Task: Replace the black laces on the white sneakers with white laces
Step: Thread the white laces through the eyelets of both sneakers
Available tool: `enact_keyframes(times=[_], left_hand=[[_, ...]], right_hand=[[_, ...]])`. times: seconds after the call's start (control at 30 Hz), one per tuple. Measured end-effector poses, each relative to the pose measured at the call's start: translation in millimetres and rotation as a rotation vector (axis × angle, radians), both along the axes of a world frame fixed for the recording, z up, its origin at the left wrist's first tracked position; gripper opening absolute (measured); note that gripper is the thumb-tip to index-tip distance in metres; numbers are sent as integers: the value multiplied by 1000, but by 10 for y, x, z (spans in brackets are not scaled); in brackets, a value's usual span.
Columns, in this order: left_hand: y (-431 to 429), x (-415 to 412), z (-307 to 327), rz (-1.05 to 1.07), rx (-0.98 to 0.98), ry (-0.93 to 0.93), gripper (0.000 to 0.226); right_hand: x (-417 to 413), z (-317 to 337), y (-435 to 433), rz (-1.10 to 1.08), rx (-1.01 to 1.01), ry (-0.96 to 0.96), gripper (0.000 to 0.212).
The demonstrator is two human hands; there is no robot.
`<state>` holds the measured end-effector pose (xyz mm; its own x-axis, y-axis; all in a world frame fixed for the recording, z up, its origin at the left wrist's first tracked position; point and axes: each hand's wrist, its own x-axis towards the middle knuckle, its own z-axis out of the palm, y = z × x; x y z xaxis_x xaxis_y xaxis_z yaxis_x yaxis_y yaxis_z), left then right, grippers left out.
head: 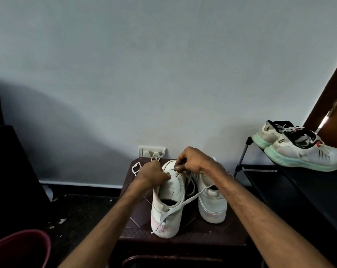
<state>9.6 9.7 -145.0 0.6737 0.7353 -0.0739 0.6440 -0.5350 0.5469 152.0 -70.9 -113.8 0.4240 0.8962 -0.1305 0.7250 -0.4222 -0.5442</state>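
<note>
Two white sneakers stand toe-away on a dark brown stool [183,242]. My left hand [153,176] grips the left sneaker [169,200] at its front eyelets. Over that shoe's toe end, my right hand [191,161] pinches a white lace [175,207]. One long end of this lace trails back across the shoe's opening and down its heel. The right sneaker [212,200] stands beside it, partly behind my right forearm. Another white lace [136,167] lies looped at the stool's far left corner. No black lace shows.
A second pair of white sneakers with mint soles [299,149] sits on a black rack [280,180] at the right. A red bucket [18,248] is at the lower left. A wall socket [152,151] sits behind the stool, and the grey wall is close.
</note>
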Motion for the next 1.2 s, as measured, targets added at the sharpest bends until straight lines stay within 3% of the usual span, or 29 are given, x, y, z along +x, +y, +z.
enact_keyframes(times=[0.1, 0.3, 0.53, 0.83, 0.9, 1.0, 1.1, 1.2], left_hand=[[-4, 1, 23, 65, 91, 11, 41], [9, -85, 63, 151, -55, -106, 25], [15, -122, -35, 189, -205, -172, 26], [-162, -106, -50, 196, -196, -226, 27], [-170, -120, -65, 183, -264, -279, 30], [-116, -138, -153, 164, -553, -472, 29], [-124, -137, -230, 152, -592, -547, 13], [-154, -127, -331, 163, -455, -599, 1]], right_hand=[[-64, 59, 45, -26, -72, -56, 9], [-307, 24, 195, -112, -124, -183, 36], [-416, 34, 167, -150, -108, -305, 28], [-509, 34, 153, -85, -163, -426, 38], [-537, 30, 158, -48, -194, -524, 43], [-552, -25, 139, -18, -188, -597, 43], [-441, -77, 103, -22, -98, -422, 28], [-283, -141, 80, -23, -43, -188, 12]])
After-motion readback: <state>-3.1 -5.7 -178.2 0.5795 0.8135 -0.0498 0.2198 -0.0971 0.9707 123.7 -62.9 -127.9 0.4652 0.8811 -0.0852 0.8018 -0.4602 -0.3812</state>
